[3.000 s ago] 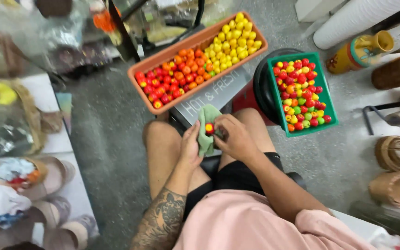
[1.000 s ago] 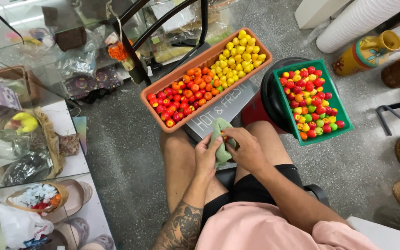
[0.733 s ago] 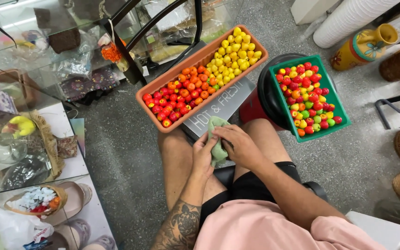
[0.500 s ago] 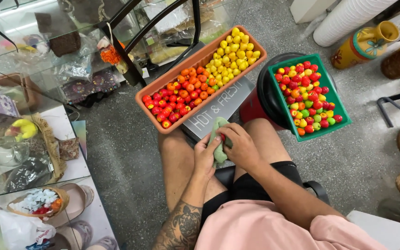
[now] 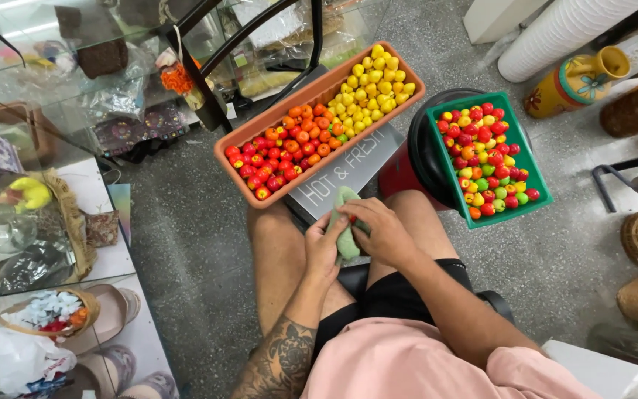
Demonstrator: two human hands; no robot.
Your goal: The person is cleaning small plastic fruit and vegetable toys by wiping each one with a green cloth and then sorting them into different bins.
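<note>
— What are we holding over our knees?

— We are pressing a pale green soft cloth (image 5: 345, 235) between both hands. Our left hand (image 5: 324, 247) is curling its fingers around the cloth's left side, and our right hand (image 5: 382, 231) is closing over it from three o'clock, pinching a small red round fruit (image 5: 352, 219) against the fabric.

— And what are we seeing around it?

— At twelve o'clock a long terracotta plastic trough (image 5: 319, 120) is carrying red, orange and yellow fruits. At two o'clock a green square plastic crate (image 5: 490, 159) of mixed-colour fruits is resting on a black-rimmed red bucket (image 5: 413, 164). A grey printed sign (image 5: 348, 168) is lying just beyond the cloth.
</note>
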